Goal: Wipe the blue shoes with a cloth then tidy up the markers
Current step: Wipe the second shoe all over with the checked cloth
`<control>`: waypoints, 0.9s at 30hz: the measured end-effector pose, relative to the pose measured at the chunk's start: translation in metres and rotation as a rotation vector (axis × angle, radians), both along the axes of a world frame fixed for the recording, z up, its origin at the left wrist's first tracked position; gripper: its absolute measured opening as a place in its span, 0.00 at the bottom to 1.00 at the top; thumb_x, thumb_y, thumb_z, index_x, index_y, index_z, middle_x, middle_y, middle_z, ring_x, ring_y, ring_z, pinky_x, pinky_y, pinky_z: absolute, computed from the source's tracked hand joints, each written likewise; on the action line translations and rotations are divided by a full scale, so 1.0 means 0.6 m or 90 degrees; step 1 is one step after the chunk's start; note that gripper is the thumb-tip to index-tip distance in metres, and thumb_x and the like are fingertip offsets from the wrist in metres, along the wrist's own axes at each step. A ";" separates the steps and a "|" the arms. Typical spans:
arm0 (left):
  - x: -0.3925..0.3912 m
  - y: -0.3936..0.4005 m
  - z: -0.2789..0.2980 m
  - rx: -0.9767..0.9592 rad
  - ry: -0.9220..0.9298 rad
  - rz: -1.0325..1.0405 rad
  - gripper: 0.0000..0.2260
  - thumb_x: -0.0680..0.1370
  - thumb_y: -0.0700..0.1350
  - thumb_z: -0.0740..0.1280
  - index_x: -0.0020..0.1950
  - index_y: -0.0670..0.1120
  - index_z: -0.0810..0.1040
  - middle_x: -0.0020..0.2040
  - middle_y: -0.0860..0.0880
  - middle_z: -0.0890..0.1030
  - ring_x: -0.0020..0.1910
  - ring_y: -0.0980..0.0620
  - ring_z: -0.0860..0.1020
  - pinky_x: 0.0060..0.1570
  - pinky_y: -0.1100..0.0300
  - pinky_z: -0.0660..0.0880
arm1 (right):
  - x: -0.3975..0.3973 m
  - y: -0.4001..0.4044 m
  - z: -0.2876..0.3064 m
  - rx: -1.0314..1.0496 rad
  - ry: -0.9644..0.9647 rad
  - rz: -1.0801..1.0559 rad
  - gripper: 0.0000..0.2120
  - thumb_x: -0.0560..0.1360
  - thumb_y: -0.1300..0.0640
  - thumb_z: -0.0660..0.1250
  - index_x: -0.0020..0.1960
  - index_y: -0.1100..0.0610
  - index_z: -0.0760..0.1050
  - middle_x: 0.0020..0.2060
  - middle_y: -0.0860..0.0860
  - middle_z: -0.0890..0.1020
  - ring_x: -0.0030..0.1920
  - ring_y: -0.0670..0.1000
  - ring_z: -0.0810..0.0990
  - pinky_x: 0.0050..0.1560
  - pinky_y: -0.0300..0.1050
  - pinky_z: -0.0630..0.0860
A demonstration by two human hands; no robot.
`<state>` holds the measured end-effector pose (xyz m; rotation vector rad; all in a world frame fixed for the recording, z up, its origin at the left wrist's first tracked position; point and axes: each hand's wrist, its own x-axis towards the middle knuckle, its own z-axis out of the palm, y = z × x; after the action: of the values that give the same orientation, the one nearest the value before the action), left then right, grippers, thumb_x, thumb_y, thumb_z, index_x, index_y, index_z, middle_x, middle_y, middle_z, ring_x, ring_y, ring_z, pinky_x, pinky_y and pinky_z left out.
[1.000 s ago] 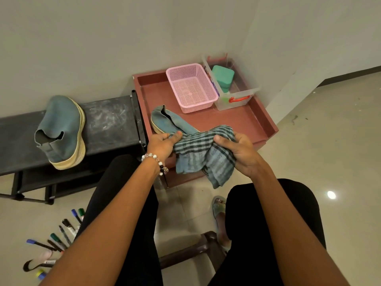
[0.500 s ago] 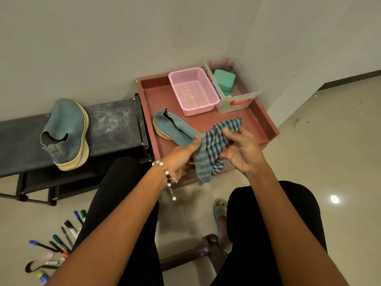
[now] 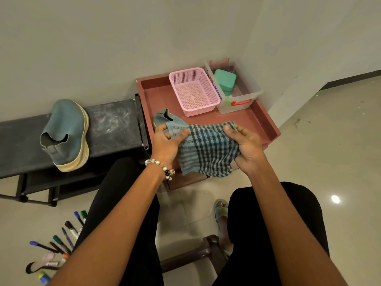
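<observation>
A blue-and-dark checked cloth (image 3: 206, 149) is stretched between my hands above the red tray's near edge. My left hand (image 3: 167, 141) pinches its left corner and my right hand (image 3: 246, 147) grips its right side. One blue shoe (image 3: 66, 133) with a pale thick sole lies on the black bench (image 3: 115, 124) to the left. The other blue shoe (image 3: 165, 118) lies in the red tray (image 3: 259, 124), mostly hidden behind the cloth and my left hand. Several markers (image 3: 61, 242) are scattered on the floor at lower left.
In the tray's far part stand a pink mesh basket (image 3: 193, 91) and a clear plastic box (image 3: 239, 96) with a green block in it. The wall corner is just behind. My legs and a dark stool (image 3: 198, 254) fill the foreground, with one sandalled foot (image 3: 221, 213) on the tiled floor.
The cloth was bunched between my hands half a second ago; now my hands have drawn apart and spread it out flat over the shoe in the tray.
</observation>
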<state>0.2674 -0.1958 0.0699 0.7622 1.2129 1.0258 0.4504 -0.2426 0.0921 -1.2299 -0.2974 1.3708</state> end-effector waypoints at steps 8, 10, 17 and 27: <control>-0.032 0.016 -0.008 0.152 0.166 -0.069 0.41 0.68 0.31 0.75 0.69 0.51 0.52 0.57 0.40 0.79 0.51 0.50 0.82 0.56 0.50 0.78 | 0.007 0.002 -0.014 0.077 -0.037 0.035 0.15 0.69 0.75 0.66 0.48 0.58 0.70 0.40 0.56 0.82 0.43 0.55 0.81 0.44 0.51 0.80; -0.044 0.019 -0.003 0.181 0.125 -0.088 0.43 0.68 0.29 0.74 0.69 0.57 0.54 0.54 0.38 0.80 0.49 0.46 0.83 0.52 0.52 0.80 | 0.013 0.001 -0.013 0.090 -0.029 0.050 0.24 0.68 0.77 0.66 0.57 0.55 0.68 0.43 0.57 0.81 0.44 0.56 0.81 0.45 0.54 0.79; -0.062 0.024 -0.001 0.182 0.315 -0.134 0.19 0.65 0.40 0.78 0.54 0.51 0.83 0.50 0.50 0.83 0.49 0.54 0.81 0.53 0.57 0.79 | 0.006 0.000 -0.010 0.080 -0.315 0.180 0.16 0.72 0.75 0.65 0.57 0.62 0.77 0.49 0.57 0.81 0.50 0.54 0.80 0.47 0.43 0.82; -0.057 0.018 0.028 0.319 0.273 -0.150 0.07 0.69 0.41 0.76 0.37 0.44 0.79 0.52 0.50 0.79 0.51 0.56 0.77 0.52 0.61 0.75 | 0.006 0.011 -0.007 0.201 -0.416 0.081 0.07 0.80 0.58 0.59 0.53 0.60 0.74 0.45 0.49 0.79 0.46 0.43 0.79 0.48 0.40 0.76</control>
<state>0.2334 -0.1847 0.0869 1.5407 1.1928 1.0075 0.4541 -0.2362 0.0876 -1.3743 -1.0226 0.9401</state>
